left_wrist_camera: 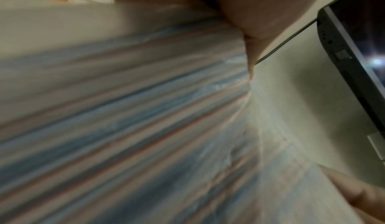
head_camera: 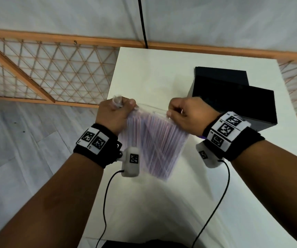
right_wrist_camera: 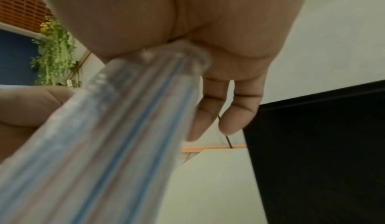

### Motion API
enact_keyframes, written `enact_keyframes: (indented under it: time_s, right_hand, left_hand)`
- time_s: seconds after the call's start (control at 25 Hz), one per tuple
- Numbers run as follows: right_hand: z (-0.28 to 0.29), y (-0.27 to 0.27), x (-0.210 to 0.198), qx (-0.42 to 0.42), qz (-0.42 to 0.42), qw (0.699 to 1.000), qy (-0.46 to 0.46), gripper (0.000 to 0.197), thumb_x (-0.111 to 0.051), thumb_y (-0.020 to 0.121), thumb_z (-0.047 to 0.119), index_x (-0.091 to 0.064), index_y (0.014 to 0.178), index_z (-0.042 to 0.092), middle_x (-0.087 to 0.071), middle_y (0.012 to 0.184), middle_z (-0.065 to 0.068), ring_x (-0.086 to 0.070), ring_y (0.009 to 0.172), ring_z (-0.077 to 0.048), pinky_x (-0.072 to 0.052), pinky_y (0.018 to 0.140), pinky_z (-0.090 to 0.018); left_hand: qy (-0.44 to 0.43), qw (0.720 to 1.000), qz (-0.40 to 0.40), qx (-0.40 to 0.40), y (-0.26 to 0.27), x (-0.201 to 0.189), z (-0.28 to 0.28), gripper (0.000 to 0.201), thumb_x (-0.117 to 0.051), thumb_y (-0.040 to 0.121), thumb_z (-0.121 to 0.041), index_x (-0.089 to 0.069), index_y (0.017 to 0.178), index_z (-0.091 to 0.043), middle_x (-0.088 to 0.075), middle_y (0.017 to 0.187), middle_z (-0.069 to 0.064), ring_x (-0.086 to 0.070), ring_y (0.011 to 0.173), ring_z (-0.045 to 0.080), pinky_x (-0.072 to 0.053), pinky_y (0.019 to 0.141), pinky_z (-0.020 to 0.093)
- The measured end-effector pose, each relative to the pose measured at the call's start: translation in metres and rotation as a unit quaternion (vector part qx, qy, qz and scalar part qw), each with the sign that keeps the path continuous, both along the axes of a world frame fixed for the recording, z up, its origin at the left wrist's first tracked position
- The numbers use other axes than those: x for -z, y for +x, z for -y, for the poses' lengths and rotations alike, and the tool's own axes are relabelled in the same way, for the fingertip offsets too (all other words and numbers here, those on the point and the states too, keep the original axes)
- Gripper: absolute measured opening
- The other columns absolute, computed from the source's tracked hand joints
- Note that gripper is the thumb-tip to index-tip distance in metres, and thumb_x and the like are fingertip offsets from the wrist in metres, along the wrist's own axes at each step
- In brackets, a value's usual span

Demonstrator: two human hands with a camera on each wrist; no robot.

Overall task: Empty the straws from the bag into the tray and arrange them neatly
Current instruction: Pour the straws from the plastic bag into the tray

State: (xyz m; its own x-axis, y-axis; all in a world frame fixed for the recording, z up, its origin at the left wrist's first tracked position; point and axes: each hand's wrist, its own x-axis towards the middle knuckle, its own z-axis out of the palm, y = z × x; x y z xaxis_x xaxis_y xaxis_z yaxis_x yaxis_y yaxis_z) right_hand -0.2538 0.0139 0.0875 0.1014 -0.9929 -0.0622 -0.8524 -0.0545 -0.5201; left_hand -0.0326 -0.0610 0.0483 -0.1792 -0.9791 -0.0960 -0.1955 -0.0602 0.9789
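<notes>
A clear plastic bag full of thin pink, blue and white straws hangs in the air above the white table. My left hand grips its top left corner, and my right hand pinches the top right corner, stretching the bag's upper edge between them. The left wrist view is filled by the blurred bag. In the right wrist view the bag runs down from my curled fingers. The black tray stands on the table just beyond my right hand.
A second black box sits behind the tray. A wooden lattice railing runs along the far side and left. A black cable hangs down the white wall. The table's left edge drops off to grey floor.
</notes>
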Motion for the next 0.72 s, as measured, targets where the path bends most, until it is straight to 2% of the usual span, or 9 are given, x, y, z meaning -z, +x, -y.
enact_keyframes:
  time_s: [0.16, 0.24, 0.36, 0.44, 0.52, 0.6, 0.64, 0.68, 0.72]
  right_hand:
    - [-0.018, -0.010, -0.008, 0.051, 0.031, 0.998, -0.004, 0.030, -0.054, 0.098, 0.036, -0.060, 0.081, 0.012, -0.062, 0.067, 0.002, -0.059, 0.064, -0.015, -0.047, 0.060, -0.030]
    - [-0.021, -0.012, -0.012, 0.101, 0.043, 0.994, 0.026, 0.036, -0.054, 0.097, 0.042, -0.059, 0.082, 0.011, -0.063, 0.068, -0.002, -0.061, 0.059, -0.017, -0.047, 0.054, -0.028]
    - [-0.026, -0.010, -0.020, 0.180, 0.169, 0.962, 0.116, 0.044, -0.045, 0.100, 0.045, -0.053, 0.086, 0.004, -0.065, 0.075, -0.018, -0.068, 0.050, -0.025, -0.058, 0.049, -0.037]
    - [-0.029, -0.007, -0.024, 0.219, 0.223, 0.940, 0.133, 0.044, -0.037, 0.102, 0.046, -0.053, 0.095, 0.005, -0.060, 0.080, -0.018, -0.067, 0.047, -0.020, -0.059, 0.048, -0.043]
    - [-0.029, -0.003, -0.023, 0.240, 0.258, 0.926, 0.137, 0.043, -0.033, 0.103, 0.048, -0.055, 0.108, 0.011, -0.058, 0.089, -0.015, -0.069, 0.051, -0.017, -0.060, 0.050, -0.048]
    - [-0.028, 0.000, -0.022, 0.256, 0.295, 0.909, 0.147, 0.043, -0.033, 0.102, 0.050, -0.054, 0.116, 0.016, -0.058, 0.097, -0.012, -0.070, 0.055, -0.016, -0.060, 0.051, -0.048]
    - [-0.026, 0.002, -0.021, 0.264, 0.315, 0.899, 0.154, 0.044, -0.034, 0.102, 0.051, -0.053, 0.121, 0.016, -0.058, 0.102, -0.009, -0.070, 0.055, -0.016, -0.060, 0.051, -0.048]
    - [-0.025, 0.005, -0.019, 0.270, 0.336, 0.887, 0.165, 0.047, -0.035, 0.101, 0.052, -0.052, 0.126, 0.016, -0.059, 0.107, -0.006, -0.070, 0.055, -0.017, -0.060, 0.052, -0.047]
    - [-0.023, 0.008, -0.018, 0.272, 0.358, 0.876, 0.174, 0.051, -0.036, 0.100, 0.053, -0.051, 0.129, 0.014, -0.060, 0.113, -0.005, -0.070, 0.057, -0.020, -0.060, 0.052, -0.047]
  left_hand:
    - [-0.008, 0.999, -0.007, -0.039, -0.003, -0.002, -0.002, 0.029, -0.068, 0.089, -0.021, -0.075, 0.062, -0.027, -0.074, 0.068, -0.006, -0.068, 0.071, 0.013, -0.054, 0.078, 0.032]
    - [-0.011, 0.999, -0.018, -0.047, -0.009, -0.009, -0.008, 0.033, -0.067, 0.092, -0.018, -0.074, 0.061, -0.026, -0.074, 0.068, -0.005, -0.068, 0.069, 0.013, -0.054, 0.075, 0.031]
    - [-0.007, 0.997, -0.064, -0.042, -0.029, -0.025, -0.026, 0.034, -0.066, 0.095, -0.013, -0.070, 0.062, -0.022, -0.074, 0.067, -0.005, -0.067, 0.062, 0.011, -0.053, 0.071, 0.029]
    - [0.039, 0.995, -0.079, -0.054, -0.040, -0.028, -0.034, 0.033, -0.068, 0.093, -0.019, -0.070, 0.060, -0.021, -0.073, 0.069, -0.005, -0.066, 0.064, 0.013, -0.052, 0.072, 0.031]
    - [0.064, 0.996, -0.017, -0.060, -0.040, -0.026, -0.039, 0.032, -0.062, 0.088, -0.047, -0.077, 0.067, -0.027, -0.076, 0.081, -0.001, -0.069, 0.081, 0.023, -0.053, 0.085, 0.040]
    - [0.033, 0.991, 0.121, -0.050, -0.035, -0.029, -0.042, 0.059, -0.042, 0.084, -0.070, -0.076, 0.088, -0.022, -0.074, 0.098, 0.008, -0.066, 0.101, 0.033, -0.051, 0.096, 0.047]
    - [0.029, 0.986, 0.155, -0.051, -0.033, -0.032, -0.043, 0.066, -0.035, 0.089, -0.070, -0.072, 0.090, -0.015, -0.070, 0.098, 0.012, -0.064, 0.100, 0.031, -0.049, 0.096, 0.044]
    - [0.036, 0.983, 0.169, -0.057, -0.033, -0.037, -0.044, 0.064, -0.033, 0.096, -0.065, -0.066, 0.086, -0.012, -0.066, 0.090, 0.010, -0.063, 0.090, 0.024, -0.047, 0.092, 0.038]
    - [0.071, 0.984, 0.157, -0.052, -0.033, -0.041, -0.045, 0.059, -0.030, 0.101, -0.061, -0.062, 0.081, -0.015, -0.061, 0.082, 0.006, -0.060, 0.079, 0.015, -0.045, 0.087, 0.033]
